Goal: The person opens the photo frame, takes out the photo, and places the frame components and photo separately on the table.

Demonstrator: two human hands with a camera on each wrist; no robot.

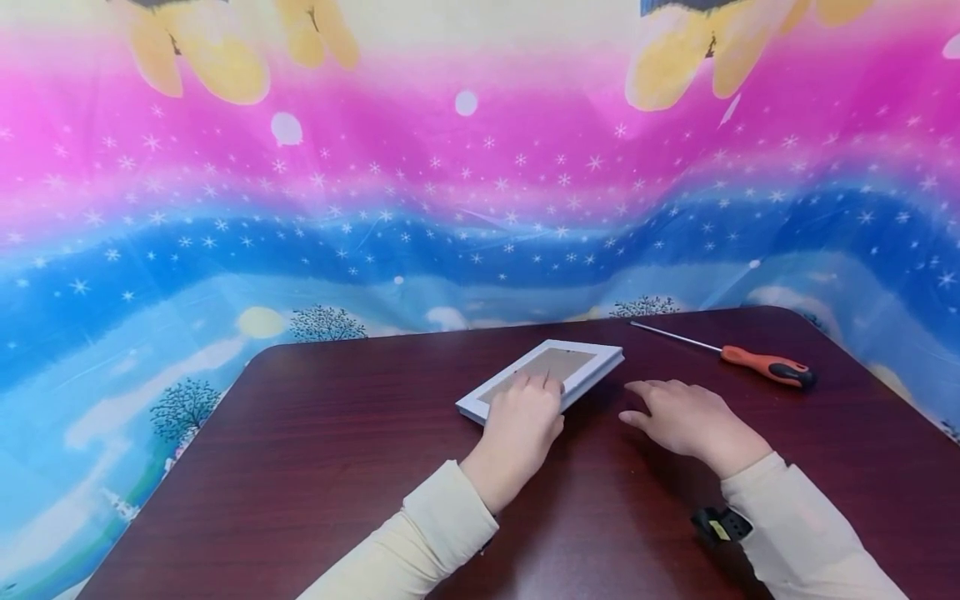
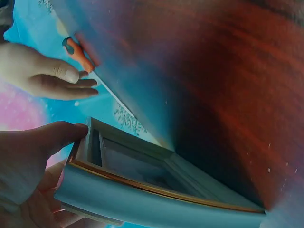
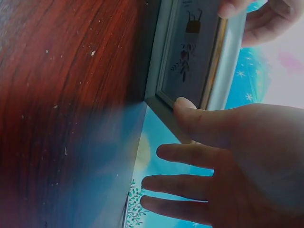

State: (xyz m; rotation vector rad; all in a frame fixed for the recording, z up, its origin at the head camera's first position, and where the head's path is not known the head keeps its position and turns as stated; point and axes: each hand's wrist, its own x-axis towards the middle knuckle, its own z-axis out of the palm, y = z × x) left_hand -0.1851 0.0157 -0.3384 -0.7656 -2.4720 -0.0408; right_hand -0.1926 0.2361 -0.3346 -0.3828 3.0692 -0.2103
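Note:
A white picture frame [image 1: 600, 360] is tilted over the table, its brown panel facing up in the head view. My left hand [image 1: 525, 425] grips its near edge, with the thumb on the rim and fingers across the panel side. In the left wrist view the frame [image 2: 156, 194] shows a gold line along its rim and a glazed face turned towards the table. A brown shape and a leafy sprig show behind the glass in the right wrist view. To the right, my right hand [image 1: 686, 417] hovers with extended fingers, apart from the frame in the head view.
A screwdriver [image 1: 765, 365] with an orange and black handle lies at the table's far right, its shaft pointing left. The dark red-brown table [image 1: 337, 467] ends at a colourful snowflake-patterned cloth [image 1: 450, 183]. A black strap device [image 1: 720, 525] is at my right wrist.

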